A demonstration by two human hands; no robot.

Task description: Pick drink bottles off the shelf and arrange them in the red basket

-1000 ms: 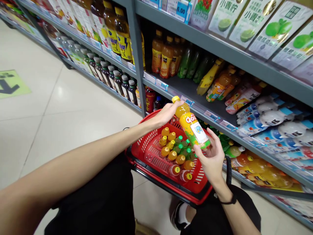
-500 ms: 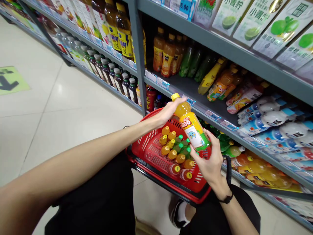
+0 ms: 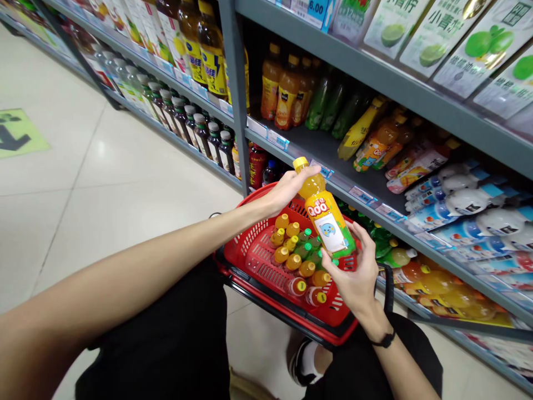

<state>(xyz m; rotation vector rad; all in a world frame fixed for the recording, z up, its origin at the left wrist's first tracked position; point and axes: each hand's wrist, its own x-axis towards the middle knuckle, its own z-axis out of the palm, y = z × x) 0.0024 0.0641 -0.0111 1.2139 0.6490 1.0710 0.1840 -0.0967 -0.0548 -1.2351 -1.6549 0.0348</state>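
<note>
Head view: bottle held above basket, close to shelf

Shelf edge runs diagonally right of centre, just beyond the bottle; open room lies left, over pale tiled floor. Left hand grasps the bottle's neck, right hand its base, mid-frame. Small bottles stand in the basket; dark-clad legs flank it, lower frame.

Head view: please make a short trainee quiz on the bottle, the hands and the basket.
1. Which hand is nearer the cap of the bottle?
A: right
B: left
C: neither
2. True or false: the bottle stands upright on the floor.
3. Fill the gap: the basket below the bottle is coloured ...

Key:
1. B; the left hand is near the cap, the right hand near the base.
2. False; it is held tilted.
3. Red.
</note>
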